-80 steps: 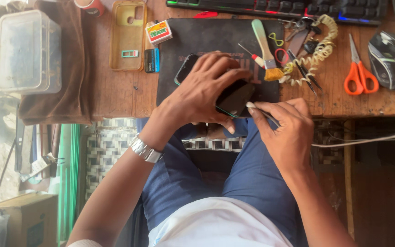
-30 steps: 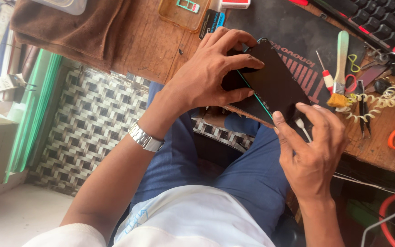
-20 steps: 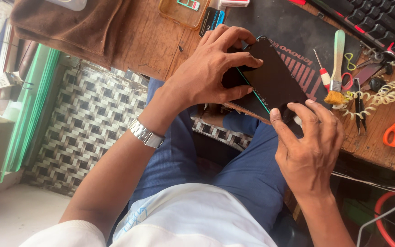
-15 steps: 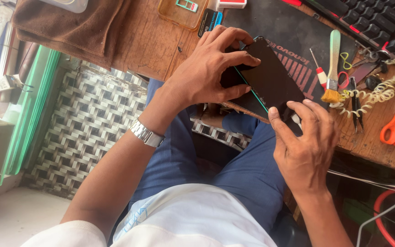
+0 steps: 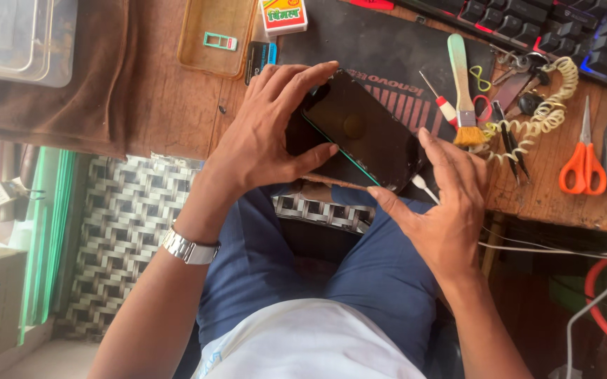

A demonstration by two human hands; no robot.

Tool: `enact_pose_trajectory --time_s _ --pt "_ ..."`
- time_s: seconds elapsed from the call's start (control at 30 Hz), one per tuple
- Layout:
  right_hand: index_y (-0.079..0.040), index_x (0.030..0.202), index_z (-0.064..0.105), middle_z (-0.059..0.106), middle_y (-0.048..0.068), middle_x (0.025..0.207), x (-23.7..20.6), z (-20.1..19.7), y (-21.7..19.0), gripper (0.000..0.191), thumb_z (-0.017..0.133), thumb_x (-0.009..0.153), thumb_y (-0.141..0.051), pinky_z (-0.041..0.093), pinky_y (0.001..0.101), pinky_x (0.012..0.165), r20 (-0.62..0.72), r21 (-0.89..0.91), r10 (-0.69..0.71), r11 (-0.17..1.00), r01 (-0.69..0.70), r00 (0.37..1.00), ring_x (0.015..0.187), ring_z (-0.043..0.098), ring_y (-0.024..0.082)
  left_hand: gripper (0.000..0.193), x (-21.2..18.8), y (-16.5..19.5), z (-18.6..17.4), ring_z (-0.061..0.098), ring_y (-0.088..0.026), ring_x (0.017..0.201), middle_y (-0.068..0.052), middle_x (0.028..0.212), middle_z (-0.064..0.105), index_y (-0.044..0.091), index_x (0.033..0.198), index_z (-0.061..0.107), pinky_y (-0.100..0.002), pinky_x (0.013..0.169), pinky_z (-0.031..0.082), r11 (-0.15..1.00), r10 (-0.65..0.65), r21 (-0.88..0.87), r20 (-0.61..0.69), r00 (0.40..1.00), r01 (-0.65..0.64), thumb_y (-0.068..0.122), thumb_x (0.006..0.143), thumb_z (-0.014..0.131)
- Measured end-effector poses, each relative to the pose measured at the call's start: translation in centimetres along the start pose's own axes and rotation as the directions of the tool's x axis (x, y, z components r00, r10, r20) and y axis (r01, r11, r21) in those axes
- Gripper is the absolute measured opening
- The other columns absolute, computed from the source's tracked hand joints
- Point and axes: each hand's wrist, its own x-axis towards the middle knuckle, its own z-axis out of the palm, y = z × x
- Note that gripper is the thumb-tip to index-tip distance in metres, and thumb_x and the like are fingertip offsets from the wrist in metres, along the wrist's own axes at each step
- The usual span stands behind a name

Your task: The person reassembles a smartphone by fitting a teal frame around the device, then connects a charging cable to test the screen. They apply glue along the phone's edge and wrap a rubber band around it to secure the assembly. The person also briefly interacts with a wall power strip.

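- Phone is lying dark screen up, tilted diagonally, at the near edge of the black mat on the wooden desk, partly overhanging toward the lap.
- Left hand is clamping the phone's left end: fingers curling over the top corner, thumb pressing on the lower long edge.
- Right hand is closing on the phone's lower right corner, fingers spreading along its right end, thumb under the lower edge.
- A thin white tool is sticking out by the right fingers; can't tell if it's actually pinched.
- Watch is sitting on the left wrist.
- Brush and small red-handled screwdriver are lying on the mat just right of the phone.
- Coiled cord and tweezers are sitting beyond the brush; orange scissors further right.
- Amber phone case is lying left of the mat, brown cloth beyond it at the desk's left end.
- Keyboard is running along the top right.
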Motion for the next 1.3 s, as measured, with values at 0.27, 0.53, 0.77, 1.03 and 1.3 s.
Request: enact_pose_trajectory --time_s 0.27,0.53,0.77,1.03,1.3 --pt "-0.004 0.127 0.059 0.065 0.011 0.14 0.8 0.2 1.0 0.066 0.095 0.077 -0.028 0.041 0.0432 0.115 0.023 0.094 0.067 0.993 -0.069 0.997 0.13 0.055 0.028 0.098 1.4 -0.8 1.1 0.048 -0.036 0.134 -0.009 0.142 0.06 0.009 0.159 0.034 -0.048 0.12 0.039 0.999 0.005 0.043 -0.015 1.0 -0.004 0.043 0.085 0.088" --pt "-0.005 0.117 0.055 0.065 0.011 0.139 1.6 0.2 1.3 0.065 0.096 0.071 -0.026 0.044 0.0416 0.112 0.057 0.11 0.145 0.982 -0.15 0.988 0.128 0.054 0.028 0.103 2.1 -1.7 1.0 0.047 -0.035 0.134 -0.007 0.145 0.059 0.011 0.16 0.033 -0.047 0.12 0.039 1.0 -0.006 -0.017 0.022 1.0 0.006 0.035 0.079 0.092" --pt "-0.005 0.112 0.052 0.061 0.012 0.136 1.5 0.5 1.3 0.064 0.098 0.07 -0.02 0.048 0.0411 0.113 0.047 0.177 0.132 0.974 -0.139 0.99 0.132 0.057 0.028 0.107 2.0 -2.4 0.7 0.05 -0.031 0.133 -0.003 0.145 0.06 0.013 0.161 0.034 -0.044 0.122 0.041 0.994 0.015 -0.109 0.004 1.0 -0.014 0.032 0.076 0.096" --pt "-0.006 0.111 0.052 0.061 0.013 0.136 1.3 0.7 1.3 0.063 0.098 0.069 -0.019 0.049 0.0413 0.113 0.049 0.176 0.128 0.975 -0.135 0.991 0.132 0.057 0.029 0.102 1.8 -2.7 0.5 0.056 -0.025 0.123 -0.002 0.145 0.059 0.013 0.16 0.037 -0.04 0.117 0.044 0.991 0.042 -0.126 -0.004 0.999 -0.042 0.03 0.078 0.096" --pt "-0.006 0.111 0.053 0.061 0.013 0.136 1.3 0.8 1.2 0.063 0.098 0.07 -0.02 0.05 0.0411 0.114 0.039 0.186 0.117 0.975 -0.122 0.992 0.132 0.058 0.029 0.102 1.7 -2.5 0.2 0.058 -0.024 0.12 -0.002 0.144 0.059 0.012 0.159 0.038 -0.04 0.116 0.043 0.992 0.036 -0.121 0.007 0.999 -0.035 0.027 0.077 0.095"
